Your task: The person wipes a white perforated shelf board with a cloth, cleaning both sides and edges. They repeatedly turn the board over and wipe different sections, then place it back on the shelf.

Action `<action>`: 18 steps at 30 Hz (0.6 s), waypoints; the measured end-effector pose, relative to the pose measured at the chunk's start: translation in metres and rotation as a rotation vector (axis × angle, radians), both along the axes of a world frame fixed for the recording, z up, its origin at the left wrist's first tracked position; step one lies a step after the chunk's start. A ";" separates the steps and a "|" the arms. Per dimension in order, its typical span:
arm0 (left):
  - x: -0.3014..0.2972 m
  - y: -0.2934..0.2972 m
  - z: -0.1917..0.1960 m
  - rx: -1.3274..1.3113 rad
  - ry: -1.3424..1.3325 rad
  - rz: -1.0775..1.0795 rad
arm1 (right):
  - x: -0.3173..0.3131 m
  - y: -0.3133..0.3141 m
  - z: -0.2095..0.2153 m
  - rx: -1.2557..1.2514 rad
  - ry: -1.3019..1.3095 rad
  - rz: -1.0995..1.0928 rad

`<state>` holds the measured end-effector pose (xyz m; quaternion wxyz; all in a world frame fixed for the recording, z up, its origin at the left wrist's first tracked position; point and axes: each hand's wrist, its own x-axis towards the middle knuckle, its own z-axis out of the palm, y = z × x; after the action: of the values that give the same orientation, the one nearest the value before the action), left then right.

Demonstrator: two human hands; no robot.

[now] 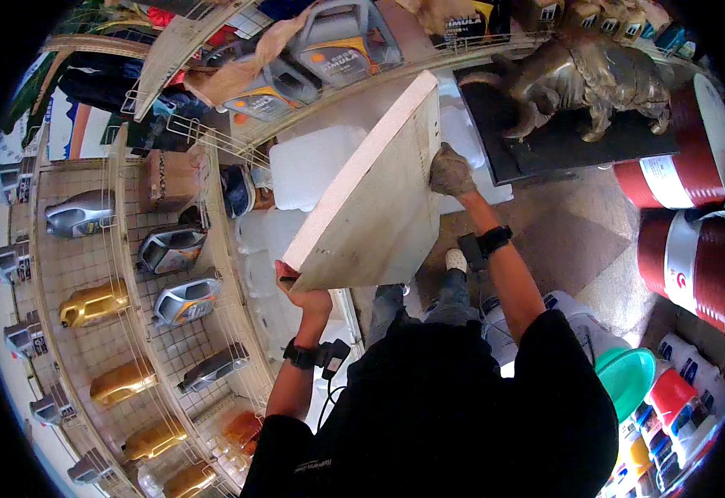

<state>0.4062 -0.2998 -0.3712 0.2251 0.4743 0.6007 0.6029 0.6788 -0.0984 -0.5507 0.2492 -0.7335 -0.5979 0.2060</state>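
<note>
A wide off-white shelf panel (371, 199), tilted and smudged on its flat face, is held up in front of me by both hands. My left hand (302, 296) is closed around its lower left corner, with the fingers partly hidden by the panel. On the far right side, my right hand (452, 171), in a dirty grey-brown glove, grips the edge near a row of small holes. Beyond the panel, white plastic jugs (312, 166) stand close to its left edge.
Shelving (130, 274) with wire guards and several oil bottles (186, 300) lines my left. More bottles (341, 46) stand on a shelf ahead. A bronze animal statue (586, 83) rests on a black slab (537, 153) at the far right. Red drums (686, 266) and a green basin (625, 380) are at right.
</note>
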 end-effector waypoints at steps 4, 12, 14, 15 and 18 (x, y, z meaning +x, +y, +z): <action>-0.009 0.002 -0.003 -0.024 -0.090 0.044 | 0.003 0.021 0.049 0.425 -0.120 0.655; -0.031 -0.027 -0.011 -0.077 -0.068 -0.008 | 0.004 -0.011 0.102 0.177 0.403 0.328; -0.051 -0.040 -0.027 -0.103 0.206 0.071 | -0.005 -0.031 0.046 0.083 0.237 0.370; -0.055 -0.039 -0.031 -0.085 0.427 0.144 | -0.006 -0.042 0.021 0.051 0.177 0.407; -0.032 -0.024 0.003 0.021 -0.106 0.161 | -0.008 -0.052 -0.016 0.019 0.097 0.534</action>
<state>0.3745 -0.3242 -0.3685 0.2025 0.3941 0.6177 0.6497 0.6706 -0.1507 -0.5667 0.2216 -0.5367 -0.7594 0.2937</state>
